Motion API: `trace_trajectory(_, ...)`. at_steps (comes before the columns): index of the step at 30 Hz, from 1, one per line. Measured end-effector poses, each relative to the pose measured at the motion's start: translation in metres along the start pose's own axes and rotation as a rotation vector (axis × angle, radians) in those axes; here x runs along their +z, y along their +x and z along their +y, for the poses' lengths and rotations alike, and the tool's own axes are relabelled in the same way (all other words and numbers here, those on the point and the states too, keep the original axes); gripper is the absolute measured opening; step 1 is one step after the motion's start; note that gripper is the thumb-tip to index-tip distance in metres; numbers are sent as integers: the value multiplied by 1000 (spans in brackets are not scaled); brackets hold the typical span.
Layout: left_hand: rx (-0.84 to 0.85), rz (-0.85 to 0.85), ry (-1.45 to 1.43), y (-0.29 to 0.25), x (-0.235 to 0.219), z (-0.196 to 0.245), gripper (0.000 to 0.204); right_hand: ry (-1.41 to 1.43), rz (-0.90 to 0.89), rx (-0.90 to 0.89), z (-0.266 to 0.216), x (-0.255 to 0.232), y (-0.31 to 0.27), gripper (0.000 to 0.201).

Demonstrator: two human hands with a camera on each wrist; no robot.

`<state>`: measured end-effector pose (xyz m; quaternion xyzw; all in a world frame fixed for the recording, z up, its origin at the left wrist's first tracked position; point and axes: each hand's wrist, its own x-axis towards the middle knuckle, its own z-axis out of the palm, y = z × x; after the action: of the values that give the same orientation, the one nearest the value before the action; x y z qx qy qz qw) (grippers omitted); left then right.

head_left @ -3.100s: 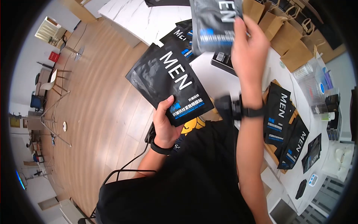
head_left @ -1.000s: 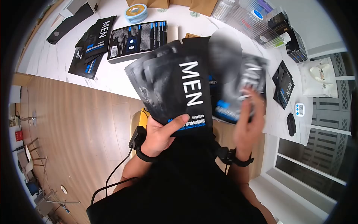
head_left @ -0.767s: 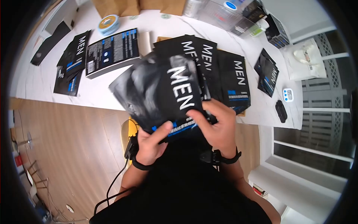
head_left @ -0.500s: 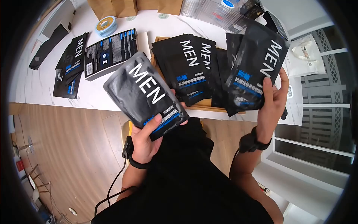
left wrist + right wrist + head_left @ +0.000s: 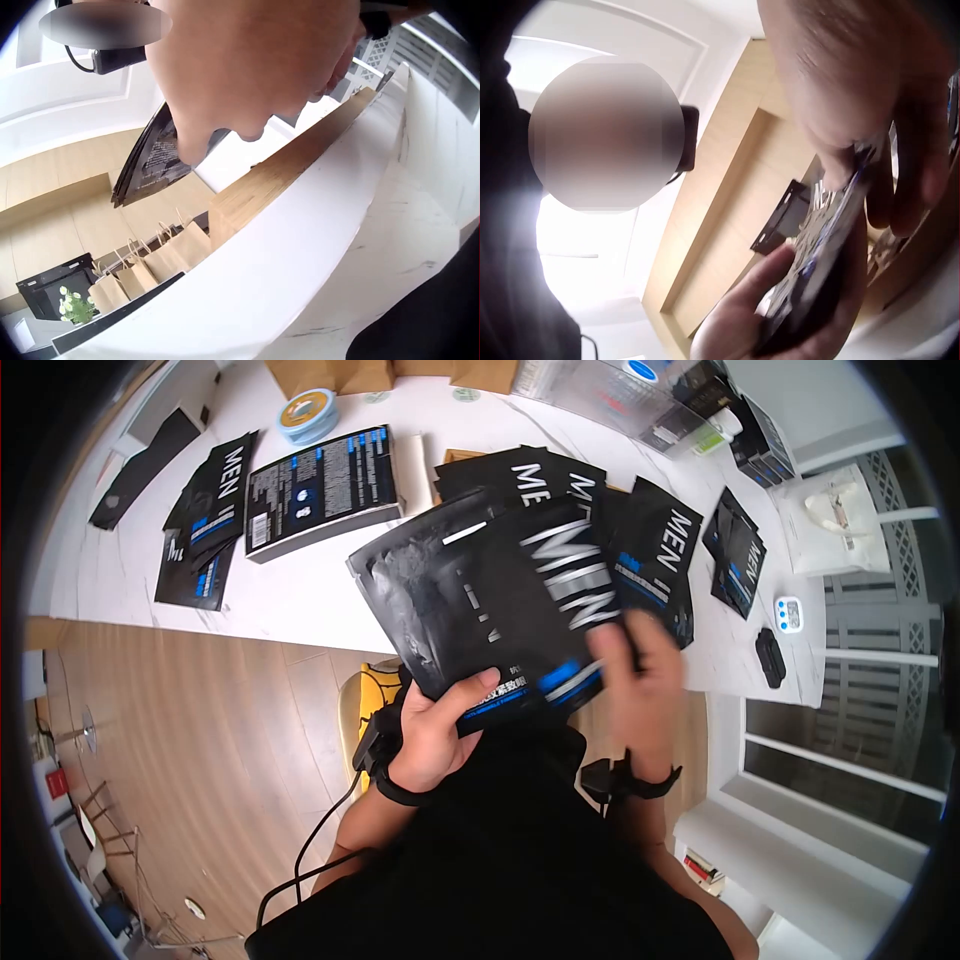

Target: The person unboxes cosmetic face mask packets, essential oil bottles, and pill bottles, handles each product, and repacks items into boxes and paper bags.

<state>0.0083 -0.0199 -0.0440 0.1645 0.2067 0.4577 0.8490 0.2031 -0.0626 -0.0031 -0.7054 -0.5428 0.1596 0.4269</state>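
Observation:
My left hand (image 5: 432,735) grips a stack of black eye patch packets (image 5: 410,600) by its lower edge, thumb on the front. In the left wrist view the stack (image 5: 154,161) shows edge-on as several layers. My right hand (image 5: 642,680), blurred, pinches the top eye patch packet (image 5: 555,630) near its right edge, and this packet sits skewed over the rest. The right wrist view has the right thumb on the packets and the left hand (image 5: 742,307) below. Behind them, more packets (image 5: 660,545) lie in overlapping piles on a wooden tray (image 5: 455,457), mostly covered.
A black printed box (image 5: 320,490) lies on the marbled table (image 5: 330,605), beside a pile of packets (image 5: 205,525) on the left. Further right are a small packet pile (image 5: 735,555), a white timer (image 5: 789,614) and a black clip-like object (image 5: 769,658). Behind stands a clear organizer (image 5: 600,405).
My right hand has come back from the right-hand pile, where it held a packet, to the stack in my left hand. A packet now lies slanted on that pile. The head view has shifted slightly.

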Motion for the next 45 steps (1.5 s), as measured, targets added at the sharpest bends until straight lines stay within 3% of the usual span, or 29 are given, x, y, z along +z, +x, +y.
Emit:
trace_trajectory(1,-46,13,-88,1,-1,3,43,6,-10,-14,3,-3,7,30)
trace_trajectory(3,-1,17,-9,2,-7,7,42,349,327,112,2,-9,15,34)
trace_trajectory(5,50,13,143,2,-11,6,42,326,342,29,-14,-6,15,38)
trace_trajectory(6,107,22,186,-1,-6,5,42,0,117,101,-27,-21,14,35)
trace_trajectory(7,137,-47,212,-3,-6,0,45,37,52,-101,-3,-14,4,32)
trace_trajectory(8,123,-44,281,-4,-1,-2,45,34,-153,-207,-6,-21,3,31)
trace_trajectory(10,100,-77,474,-4,3,-3,47,310,-300,47,-15,-22,-8,31)
trace_trajectory(11,125,-73,537,-3,-2,-5,47,322,-154,-173,-17,-7,-4,27)
trace_trajectory(13,129,-106,383,-4,3,-5,45,181,-147,-198,-11,-7,-4,23)
trace_trajectory(15,121,-47,321,-4,-8,-10,45,79,-129,-125,-14,-19,-1,20)
trace_trajectory(16,117,20,248,-4,-12,-11,44,20,-45,-130,-12,-26,1,20)
trace_trajectory(18,92,-21,241,0,10,-2,48,-69,147,17,-6,-55,7,24)
trace_trajectory(19,70,-67,229,1,17,1,54,224,283,235,-7,-69,11,23)
trace_trajectory(20,90,-56,267,2,16,1,58,125,460,165,-2,-84,21,24)
trace_trajectory(21,94,-57,266,3,15,2,58,205,588,88,26,-107,30,18)
trace_trajectory(23,79,-11,227,4,14,4,58,571,618,25,24,-137,54,21)
trace_trajectory(25,64,29,131,4,2,5,47,536,548,50,72,-168,67,32)
trace_trajectory(27,8,-10,38,6,4,6,45,229,590,303,88,-160,70,51)
trace_trajectory(29,-43,90,-77,5,-7,3,43,-678,637,262,117,-147,57,62)
trace_trajectory(30,-61,104,-84,5,-16,0,42,-654,665,170,124,-137,51,61)
trace_trajectory(31,-77,120,-91,6,-20,-2,42,-458,657,129,100,-117,47,48)
trace_trajectory(33,-78,158,29,5,0,5,42,-98,417,184,77,-93,32,34)
trace_trajectory(35,-16,43,106,6,0,-1,42,115,149,77,35,-52,13,25)
trace_trajectory(37,-48,-11,127,6,5,-3,42,129,-144,-51,-4,-26,5,22)
trace_trajectory(39,-32,15,121,3,10,-6,42,222,-301,12,-7,-21,8,19)
trace_trajectory(41,-67,-57,10,2,9,3,46,207,-10,57,5,-37,13,13)
trace_trajectory(43,-53,-34,57,3,11,9,68,202,283,94,22,-70,32,19)
trace_trajectory(44,-27,-20,127,4,8,12,71,355,375,184,29,-88,42,17)
trace_trajectory(45,-22,-76,8,3,7,19,54,421,408,139,51,-108,50,17)
